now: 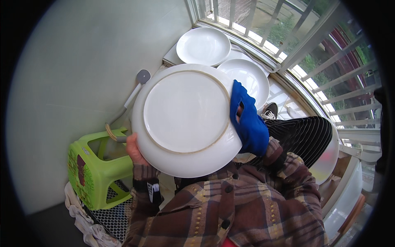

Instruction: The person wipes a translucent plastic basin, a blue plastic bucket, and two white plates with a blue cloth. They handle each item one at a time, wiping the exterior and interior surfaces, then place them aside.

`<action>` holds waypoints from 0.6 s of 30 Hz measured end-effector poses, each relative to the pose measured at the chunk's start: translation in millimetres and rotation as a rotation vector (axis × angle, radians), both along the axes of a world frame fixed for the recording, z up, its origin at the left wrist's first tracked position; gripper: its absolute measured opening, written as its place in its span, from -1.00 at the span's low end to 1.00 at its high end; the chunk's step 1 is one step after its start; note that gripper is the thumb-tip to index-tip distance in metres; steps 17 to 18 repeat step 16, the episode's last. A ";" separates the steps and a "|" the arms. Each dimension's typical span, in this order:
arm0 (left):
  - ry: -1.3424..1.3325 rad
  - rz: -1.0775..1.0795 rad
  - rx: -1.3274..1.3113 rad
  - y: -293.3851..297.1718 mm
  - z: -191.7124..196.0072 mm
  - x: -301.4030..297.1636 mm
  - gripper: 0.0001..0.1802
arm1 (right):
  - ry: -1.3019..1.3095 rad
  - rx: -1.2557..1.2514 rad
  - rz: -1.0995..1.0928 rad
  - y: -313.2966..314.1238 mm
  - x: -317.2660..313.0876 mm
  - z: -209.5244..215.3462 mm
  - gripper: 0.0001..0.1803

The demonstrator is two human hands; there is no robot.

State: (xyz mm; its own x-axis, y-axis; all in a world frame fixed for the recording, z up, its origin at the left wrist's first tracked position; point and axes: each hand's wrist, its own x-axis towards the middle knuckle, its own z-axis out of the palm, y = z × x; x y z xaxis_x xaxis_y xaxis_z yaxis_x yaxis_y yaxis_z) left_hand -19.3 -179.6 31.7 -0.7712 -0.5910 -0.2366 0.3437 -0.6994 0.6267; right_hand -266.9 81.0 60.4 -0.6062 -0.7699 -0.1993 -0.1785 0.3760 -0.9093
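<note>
The left hand [135, 150] is gripping a large white plate [185, 117], underside up; the right hand [249, 123], wrapped in a blue cloth [253, 131], is wiping its rim, while two plates [203, 45] are lying on the ledge [170, 55] by the window.

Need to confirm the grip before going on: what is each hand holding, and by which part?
The left hand holds the large white plate by its lower left rim, underside up. The right hand is wrapped in a blue cloth, pressed against the plate's right edge.

Stool [94, 164] left of held plate [185, 117]
</note>
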 end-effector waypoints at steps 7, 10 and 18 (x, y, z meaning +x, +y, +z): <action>-0.284 0.199 0.014 31.9 -4.9 -2.4 -0.26 | 0.286 0.026 0.144 -0.6 -8.5 -24.9 -0.32; -0.260 0.248 -0.135 32.6 -13.3 0.1 -0.26 | 0.856 0.363 0.378 -13.1 -15.0 -33.4 -0.32; -0.179 0.183 -0.224 25.5 -12.9 -4.9 -0.24 | 0.990 0.148 0.345 -37.2 -29.7 -21.0 0.03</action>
